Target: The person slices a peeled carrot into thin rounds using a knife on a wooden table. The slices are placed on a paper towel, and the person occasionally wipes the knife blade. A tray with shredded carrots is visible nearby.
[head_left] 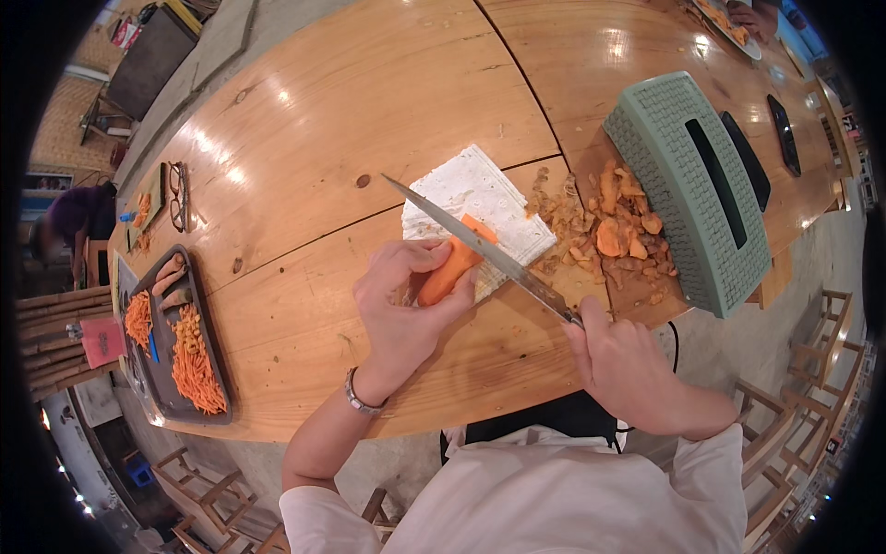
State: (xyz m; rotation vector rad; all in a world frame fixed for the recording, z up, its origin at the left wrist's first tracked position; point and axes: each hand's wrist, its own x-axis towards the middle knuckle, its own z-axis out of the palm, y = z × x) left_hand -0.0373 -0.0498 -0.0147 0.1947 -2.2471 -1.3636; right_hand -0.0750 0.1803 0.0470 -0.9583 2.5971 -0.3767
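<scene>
My left hand (415, 298) grips a peeled carrot (450, 271) between thumb and fingers, above a folded white paper towel (471, 187). In my right hand (623, 360) is the handle of a long kitchen knife (495, 255). Its blade slants across the upper part of the carrot, tip pointing to the upper left; whether the edge touches the carrot I cannot tell. Right of the towel lies a heap of orange peelings and scraps (623, 239), partly on a brown board.
A green woven-pattern plastic box (692, 194) stands right of the peelings, with dark phones beyond it. At the left are a dark tray (163, 370) with shredded carrot and whole carrots, and eyeglasses (178, 197). Another person's hand (744, 17) is near a plate at the top right.
</scene>
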